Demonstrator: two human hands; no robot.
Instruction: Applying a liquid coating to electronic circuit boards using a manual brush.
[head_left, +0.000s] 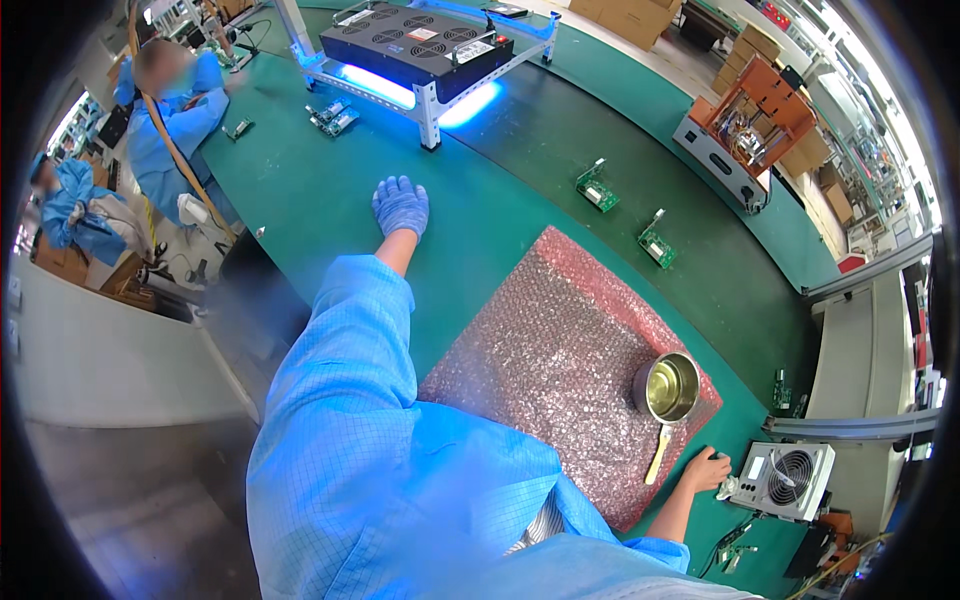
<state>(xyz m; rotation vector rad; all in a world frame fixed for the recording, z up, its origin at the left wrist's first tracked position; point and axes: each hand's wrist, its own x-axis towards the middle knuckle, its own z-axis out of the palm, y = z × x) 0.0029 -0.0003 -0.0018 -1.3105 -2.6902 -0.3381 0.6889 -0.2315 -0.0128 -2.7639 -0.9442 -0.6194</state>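
Observation:
My left hand, in a blue glove, lies flat on the green mat with its fingers stretched out and holds nothing. Low on the right, my bare right hand has its fingers curled at a small item I cannot make out, beside a white box with a round fan. Between my arms, a pinkish bubble-wrap sheet is spread on the bench. Near its right edge stands a small metal pot with yellowish liquid inside; its pale handle points toward me.
A black unit with several fans sits on a metal frame over blue light. Green circuit boards lie on the darker strip. Farther right is an orange-and-grey machine. A co-worker in blue sits at the left.

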